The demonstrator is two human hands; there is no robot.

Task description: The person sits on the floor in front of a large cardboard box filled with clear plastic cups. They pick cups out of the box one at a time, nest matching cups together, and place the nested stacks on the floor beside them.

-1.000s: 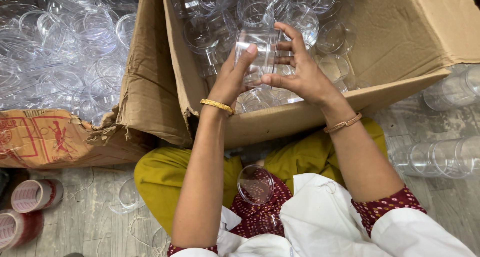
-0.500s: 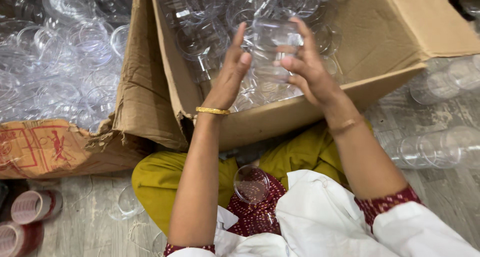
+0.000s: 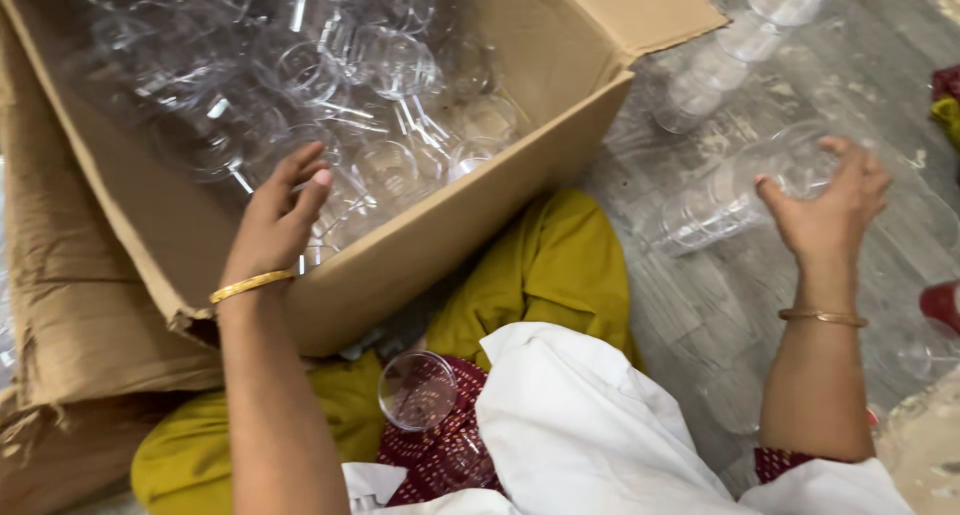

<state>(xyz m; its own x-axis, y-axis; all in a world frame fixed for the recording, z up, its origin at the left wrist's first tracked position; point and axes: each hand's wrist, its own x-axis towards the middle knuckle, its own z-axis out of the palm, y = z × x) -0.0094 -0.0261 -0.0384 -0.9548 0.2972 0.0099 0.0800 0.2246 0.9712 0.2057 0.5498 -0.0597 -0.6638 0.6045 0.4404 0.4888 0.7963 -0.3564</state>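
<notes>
Cardboard box (image 3: 560, 165) rim flanks left hand (image 3: 275, 225); right hand (image 3: 830, 210) touches floor cups (image 3: 730, 200).

grey plank floor (image 3: 700, 305) carries a cardboard box (image 3: 480, 225) and clear plastic cups (image 3: 720, 200)

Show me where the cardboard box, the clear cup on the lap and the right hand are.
cardboard box (image 3: 470, 235): head view, on its bare front wall.
clear cup on the lap (image 3: 417, 390): head view, inside its round mouth.
right hand (image 3: 835, 210): head view, on the back of the hand.
</notes>
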